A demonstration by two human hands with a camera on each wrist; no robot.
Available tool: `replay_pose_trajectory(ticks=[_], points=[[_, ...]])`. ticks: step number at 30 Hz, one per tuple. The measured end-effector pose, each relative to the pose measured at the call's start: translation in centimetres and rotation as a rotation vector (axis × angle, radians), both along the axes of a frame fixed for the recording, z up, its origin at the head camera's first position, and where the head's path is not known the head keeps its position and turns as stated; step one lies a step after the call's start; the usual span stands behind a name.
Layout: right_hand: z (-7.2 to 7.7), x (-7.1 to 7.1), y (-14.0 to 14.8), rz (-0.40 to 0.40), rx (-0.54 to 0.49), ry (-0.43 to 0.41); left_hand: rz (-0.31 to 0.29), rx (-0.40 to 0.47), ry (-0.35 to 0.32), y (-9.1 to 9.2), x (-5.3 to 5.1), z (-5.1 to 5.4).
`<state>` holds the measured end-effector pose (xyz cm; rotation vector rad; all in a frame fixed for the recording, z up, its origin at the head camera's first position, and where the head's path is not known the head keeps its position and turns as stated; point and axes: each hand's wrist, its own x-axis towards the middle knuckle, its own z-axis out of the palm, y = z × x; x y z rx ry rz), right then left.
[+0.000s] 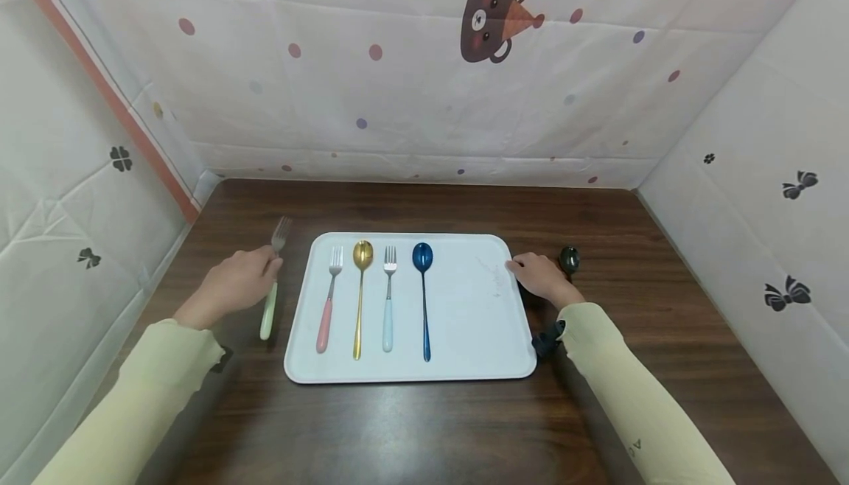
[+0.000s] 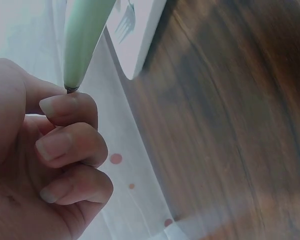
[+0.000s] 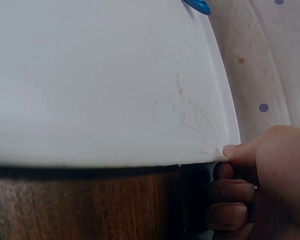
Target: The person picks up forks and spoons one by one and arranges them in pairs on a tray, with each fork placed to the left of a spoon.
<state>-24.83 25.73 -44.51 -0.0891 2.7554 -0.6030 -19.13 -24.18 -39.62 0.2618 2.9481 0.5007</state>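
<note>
My left hand (image 1: 240, 284) pinches a fork with a light green handle (image 1: 268, 313) by its neck, left of the tray. In the left wrist view the green handle (image 2: 85, 42) rises from between thumb and curled fingers. My right hand (image 1: 542, 277) grips the right rim of a white tray (image 1: 474, 308), thumb on top and the other fingers curled below, as the right wrist view shows. On the tray lie a pink-handled fork (image 1: 325, 323), a gold spoon (image 1: 361, 256), a light blue-handled fork (image 1: 388, 323) and a blue spoon (image 1: 422, 258), side by side.
A dark spoon (image 1: 569, 259) lies right of the tray, its handle hidden behind my right hand. The brown wooden table (image 1: 391, 433) is bordered by printed white cloth (image 1: 411, 102) at the back and both sides.
</note>
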Motion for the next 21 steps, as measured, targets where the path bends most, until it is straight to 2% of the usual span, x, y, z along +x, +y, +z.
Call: replay_pose_trajectory(ticks=[13, 21], points=[[-0.1, -0.2, 0.1, 0.004, -0.008, -0.007, -0.009, 0.019, 0.022, 1.9, -0.2, 0.8], [-0.1, -0.1, 0.1, -0.001, -0.008, -0.001, -0.034, 0.031, 0.02, 4.0, -1.1, 1.0]])
